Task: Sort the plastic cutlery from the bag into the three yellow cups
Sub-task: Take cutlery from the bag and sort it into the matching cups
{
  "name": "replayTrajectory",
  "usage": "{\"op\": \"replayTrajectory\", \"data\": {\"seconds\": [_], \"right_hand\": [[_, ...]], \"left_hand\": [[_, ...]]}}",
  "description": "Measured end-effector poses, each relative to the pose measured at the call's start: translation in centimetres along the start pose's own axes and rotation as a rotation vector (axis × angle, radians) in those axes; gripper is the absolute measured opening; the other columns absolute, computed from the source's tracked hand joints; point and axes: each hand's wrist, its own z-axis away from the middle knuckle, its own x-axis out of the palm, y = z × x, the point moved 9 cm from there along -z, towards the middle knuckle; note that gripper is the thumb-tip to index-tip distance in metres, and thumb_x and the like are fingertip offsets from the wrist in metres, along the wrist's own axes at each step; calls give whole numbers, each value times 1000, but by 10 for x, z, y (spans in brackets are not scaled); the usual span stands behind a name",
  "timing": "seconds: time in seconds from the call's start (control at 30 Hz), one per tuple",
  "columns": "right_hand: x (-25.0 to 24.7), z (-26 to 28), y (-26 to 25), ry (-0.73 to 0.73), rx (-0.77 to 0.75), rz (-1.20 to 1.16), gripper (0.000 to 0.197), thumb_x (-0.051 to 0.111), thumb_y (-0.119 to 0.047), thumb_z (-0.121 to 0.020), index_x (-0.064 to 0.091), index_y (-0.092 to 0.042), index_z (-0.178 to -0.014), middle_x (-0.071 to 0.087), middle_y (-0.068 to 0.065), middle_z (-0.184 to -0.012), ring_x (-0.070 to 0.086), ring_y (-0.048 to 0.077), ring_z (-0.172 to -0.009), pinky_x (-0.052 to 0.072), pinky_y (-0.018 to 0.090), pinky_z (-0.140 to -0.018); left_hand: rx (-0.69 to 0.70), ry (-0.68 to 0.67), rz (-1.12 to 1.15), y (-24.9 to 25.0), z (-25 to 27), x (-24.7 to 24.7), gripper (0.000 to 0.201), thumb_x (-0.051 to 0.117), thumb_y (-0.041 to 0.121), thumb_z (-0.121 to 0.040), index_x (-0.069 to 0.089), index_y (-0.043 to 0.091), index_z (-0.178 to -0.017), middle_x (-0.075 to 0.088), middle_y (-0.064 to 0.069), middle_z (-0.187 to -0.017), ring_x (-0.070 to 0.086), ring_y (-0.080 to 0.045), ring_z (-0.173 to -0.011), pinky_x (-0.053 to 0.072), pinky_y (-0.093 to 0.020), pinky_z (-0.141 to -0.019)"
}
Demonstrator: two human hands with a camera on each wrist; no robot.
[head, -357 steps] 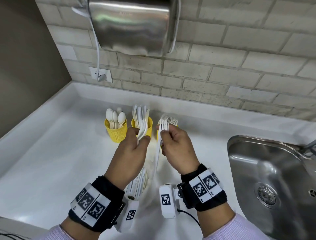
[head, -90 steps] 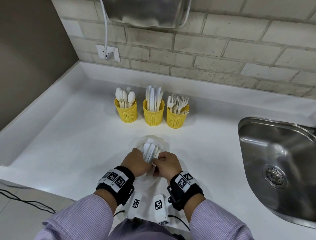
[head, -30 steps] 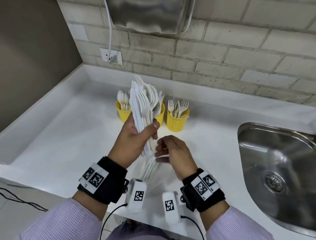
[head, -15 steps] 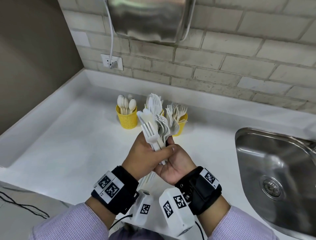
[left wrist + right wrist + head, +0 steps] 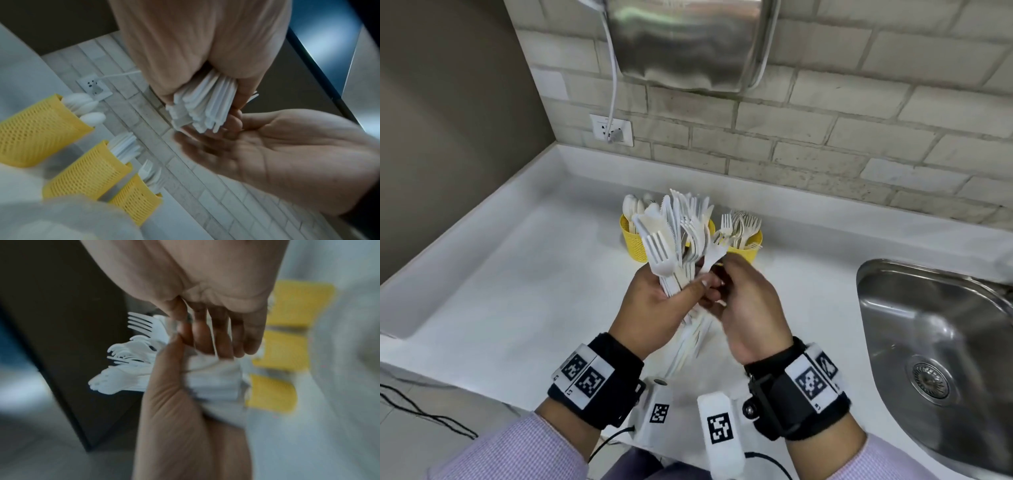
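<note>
My left hand (image 5: 654, 305) grips a thick bundle of white plastic cutlery (image 5: 674, 240), forks, knives and spoons mixed, upright over the counter. My right hand (image 5: 743, 301) is against the bundle's right side and pinches one fork (image 5: 715, 251) that sticks out of it. In the left wrist view the bundle's handle ends (image 5: 203, 112) poke out below the left fist, above the right palm (image 5: 277, 154). Three yellow cups stand behind: spoons (image 5: 631, 236), knives (image 5: 86, 172) mostly hidden in the head view, forks (image 5: 744, 245). The clear bag (image 5: 61, 219) fills that view's lower corner.
A steel sink (image 5: 935, 342) is sunk into the white counter (image 5: 517, 291) at the right. A brick wall with a socket (image 5: 612, 130) and a metal dispenser (image 5: 688, 41) stands behind the cups. A dark wall closes the left side.
The right hand has turned from cupping the bundle's underside to lying beside it with its fingers on one fork. The left hand keeps the bundle raised in front of the cups.
</note>
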Motion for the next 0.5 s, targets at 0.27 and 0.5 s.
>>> {"op": "replayTrajectory", "data": {"seconds": [0.27, 0.5], "right_hand": [[-2, 13, -44, 38, -369, 399, 22, 60, -16, -86, 75, -29, -96, 76, -6, -107, 70, 22, -104, 51, 56, -101], [0, 26, -47, 110, -432, 446, 27, 59, 6, -95, 71, -17, -105, 76, -2, -109, 71, 20, -104, 54, 56, -97]], "left_hand": [[193, 0, -341, 27, -14, -25, 10, 73, 7, -93, 74, 10, -103, 77, 9, -90, 74, -7, -89, 55, -18, -78], [332, -14, -522, 38, -14, -43, 28, 68, 25, -88, 63, 12, -112, 69, 8, -95, 67, -18, -82, 53, -32, -71]]}}
